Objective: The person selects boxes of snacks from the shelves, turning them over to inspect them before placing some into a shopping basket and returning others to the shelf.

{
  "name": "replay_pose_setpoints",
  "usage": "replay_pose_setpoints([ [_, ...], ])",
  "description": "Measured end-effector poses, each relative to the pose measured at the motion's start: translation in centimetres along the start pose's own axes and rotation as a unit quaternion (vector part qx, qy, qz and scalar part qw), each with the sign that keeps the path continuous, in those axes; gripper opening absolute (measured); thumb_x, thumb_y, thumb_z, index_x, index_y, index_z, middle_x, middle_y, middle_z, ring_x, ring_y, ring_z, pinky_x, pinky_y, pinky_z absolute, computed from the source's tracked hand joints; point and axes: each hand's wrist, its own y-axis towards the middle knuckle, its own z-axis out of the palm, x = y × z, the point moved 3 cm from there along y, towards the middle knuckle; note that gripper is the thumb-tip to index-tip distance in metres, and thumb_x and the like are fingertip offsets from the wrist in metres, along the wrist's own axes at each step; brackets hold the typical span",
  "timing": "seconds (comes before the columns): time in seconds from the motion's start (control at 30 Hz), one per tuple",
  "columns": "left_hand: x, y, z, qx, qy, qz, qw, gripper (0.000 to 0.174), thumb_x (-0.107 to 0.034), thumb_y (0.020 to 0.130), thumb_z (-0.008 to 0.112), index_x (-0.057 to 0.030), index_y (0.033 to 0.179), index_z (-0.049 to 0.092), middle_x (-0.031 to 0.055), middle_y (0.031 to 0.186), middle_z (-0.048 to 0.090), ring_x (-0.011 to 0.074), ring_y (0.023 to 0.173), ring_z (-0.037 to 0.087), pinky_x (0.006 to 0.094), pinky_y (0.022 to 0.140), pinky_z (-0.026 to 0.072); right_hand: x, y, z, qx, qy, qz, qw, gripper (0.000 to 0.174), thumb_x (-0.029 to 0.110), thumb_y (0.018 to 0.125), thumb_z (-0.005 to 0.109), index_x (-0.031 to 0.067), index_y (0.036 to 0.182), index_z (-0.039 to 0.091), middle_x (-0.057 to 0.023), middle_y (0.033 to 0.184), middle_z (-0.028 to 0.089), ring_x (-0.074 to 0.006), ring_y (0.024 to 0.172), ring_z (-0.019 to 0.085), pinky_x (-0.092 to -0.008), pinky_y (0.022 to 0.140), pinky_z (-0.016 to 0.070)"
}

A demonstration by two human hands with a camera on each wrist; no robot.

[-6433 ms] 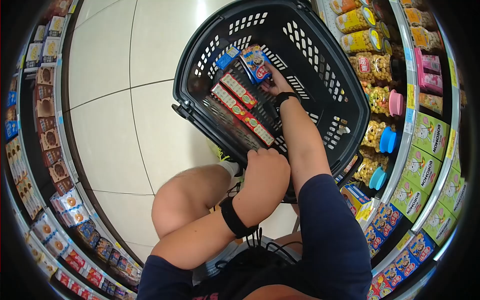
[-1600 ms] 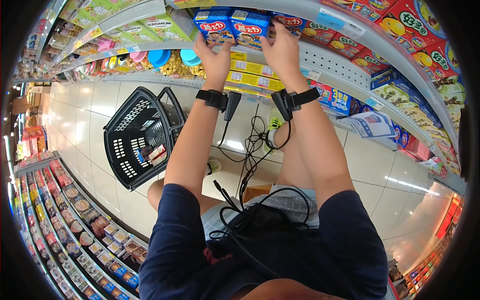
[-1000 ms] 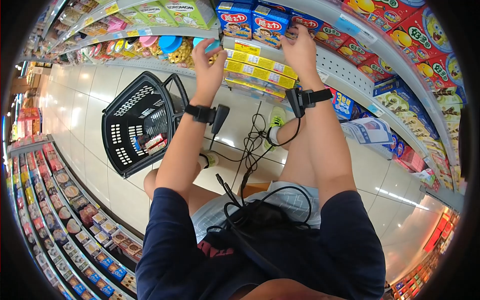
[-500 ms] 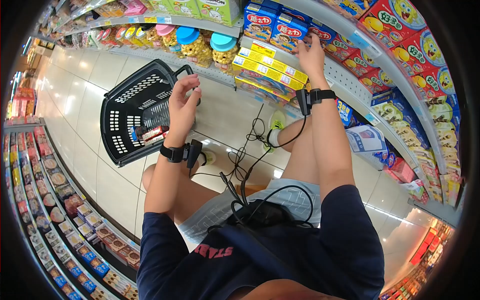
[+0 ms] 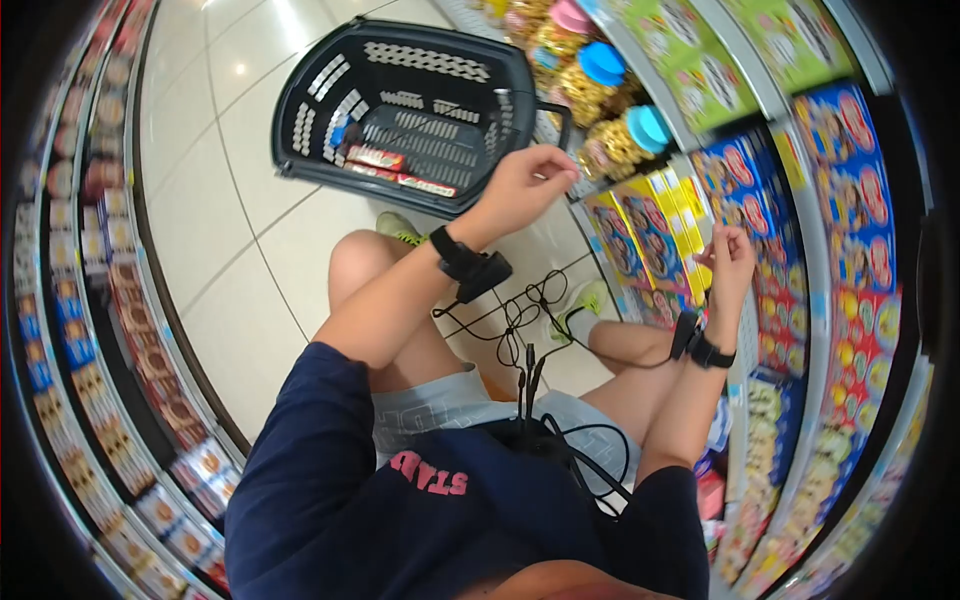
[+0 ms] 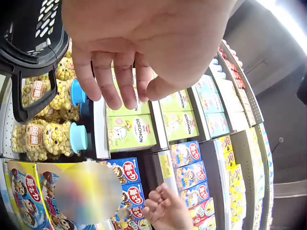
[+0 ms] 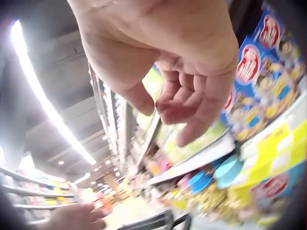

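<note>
My left hand (image 5: 525, 190) hangs by the right rim of a black shopping basket (image 5: 350, 184), fingers loosely bent and holding nothing. In the left wrist view its palm and fingers stretch over the shelves. My right hand (image 5: 732, 258) is in front of the blue snack boxes (image 5: 728, 170) on the shelf, fingers loosely curled with nothing in them. The right wrist view shows those blue boxes (image 7: 249, 67) beside that hand. Inside the basket lie red-and-white boxes (image 5: 375, 157) and a small blue pack (image 5: 338, 134), partly hidden by the basket wall.
Clear jars of yellow snacks with blue lids (image 5: 600, 64), yellow-topped boxes (image 5: 655, 235) and green BOROMON boxes (image 5: 706, 90) fill the right shelves. Another stocked shelf (image 5: 125, 280) runs along the left. Black cables (image 5: 515, 320) dangle between the legs over the tiled floor.
Earlier a hand set a blue box in the basket; later both hands were at the blue boxes on the shelf. Both have since come away, and the head view has turned toward the basket.
</note>
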Motion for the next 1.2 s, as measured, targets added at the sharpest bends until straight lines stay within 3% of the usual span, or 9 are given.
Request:
replay_pose_setpoints([
  [0.1,-1.6,-0.1,-1.9,-0.02,-0.087,-0.016,0.996,0.01,-0.009,0.097,0.059,-0.0008,0.099,0.064,0.0041,0.093,0.068,0.0082,0.082,0.062,0.0241,0.077,0.0508,8.8,-1.7,8.8,0.074,0.069,0.013,0.995,0.013,0.017,0.099,0.06,0.0053,0.095,0.057,-0.0004,0.074,0.055,-0.0077,0.064,0.056,-0.0267,0.057,0.0535],
  [0.23,-3.3,1.3,-8.0,-0.148,-0.206,0.032,0.967,0.013,-0.012,0.098,0.056,-0.0022,0.094,0.063,0.0065,0.089,0.068,0.0086,0.069,0.059,0.0228,0.068,0.0487,13.6,2.4,22.5,0.355,0.241,0.09,0.899,0.018,0.026,0.102,0.054,0.0092,0.097,0.054,0.0005,0.08,0.049,-0.011,0.067,0.052,-0.0305,0.068,0.0527],
  [0.33,-4.8,1.4,-13.3,-0.284,-0.234,0.053,0.928,0.012,-0.012,0.098,0.056,-0.0042,0.092,0.063,0.0052,0.084,0.067,0.0055,0.064,0.053,0.0204,0.059,0.0425,12.7,6.7,35.2,0.35,0.21,0.215,0.887,0.021,0.032,0.098,0.06,0.0117,0.102,0.06,0.0018,0.087,0.06,-0.0123,0.075,0.06,-0.0343,0.075,0.055],
  [0.4,-5.9,1.0,-15.5,-0.313,-0.234,0.096,0.915,0.013,-0.013,0.099,0.055,-0.0043,0.091,0.062,0.0046,0.083,0.066,0.0047,0.063,0.052,0.0199,0.058,0.0413,11.2,7.6,44.2,0.406,0.036,0.097,0.908,0.033,0.037,0.091,0.067,0.0053,0.103,0.065,-0.0008,0.091,0.065,-0.0152,0.073,0.065,-0.0344,0.067,0.0559],
  [0.47,-7.1,0.5,-17.4,-0.342,-0.206,0.123,0.909,0.012,-0.011,0.098,0.057,-0.0028,0.09,0.06,0.0026,0.08,0.064,0.004,0.065,0.053,0.0192,0.061,0.0423,8.6,8.1,53.5,0.47,-0.256,-0.17,0.827,0.036,0.035,0.089,0.071,0.0003,0.098,0.069,-0.0094,0.088,0.071,-0.0172,0.081,0.067,-0.0305,0.071,0.0526],
  [0.6,-7.4,1.2,-20.4,-0.362,-0.09,0.163,0.914,0.007,-0.004,0.093,0.062,-0.0015,0.087,0.06,0.0005,0.08,0.062,0.0053,0.069,0.058,0.0201,0.062,0.0442,2.6,5.2,67.1,0.489,-0.434,-0.259,0.711,0.07,0.052,0.073,0.078,0.0004,0.117,0.062,-0.0215,0.105,0.069,-0.0375,0.102,0.066,-0.0436,0.089,0.0522],
  [0.73,-8.9,1.0,-21.7,-0.359,-0.03,0.152,0.92,0.012,-0.005,0.083,0.071,-0.0023,0.078,0.06,0.0012,0.072,0.055,0.0058,0.052,0.044,0.0225,0.047,0.0307,-2.3,2.6,72.4,0.474,-0.485,-0.294,0.674,0.083,0.05,0.064,0.085,0.0001,0.123,0.054,-0.0208,0.12,0.059,-0.0372,0.109,0.063,-0.0455,0.091,0.0535],
  [1.03,-8.2,0.0,-23.7,-0.342,-0.056,0.123,0.93,0.008,-0.005,0.085,0.069,-0.0021,0.084,0.061,0.0011,0.075,0.056,0.0053,0.05,0.04,0.0217,0.048,0.0304,-6.2,-0.2,76.2,0.437,-0.41,-0.274,0.752,0.088,0.045,0.061,0.086,-0.0047,0.123,0.049,-0.025,0.122,0.057,-0.0387,0.109,0.063,-0.0444,0.091,0.0535],
  [1.2,-8.2,0.7,-22.4,-0.345,-0.052,0.118,0.93,0.008,-0.004,0.082,0.07,-0.0026,0.083,0.062,0.0018,0.074,0.057,0.0067,0.05,0.043,0.0235,0.047,0.032,-5.4,7.5,73.8,0.461,-0.314,-0.16,0.814,0.075,0.055,0.074,0.076,-0.0094,0.109,0.06,-0.021,0.099,0.07,-0.029,0.087,0.07,-0.0368,0.079,0.055],
])
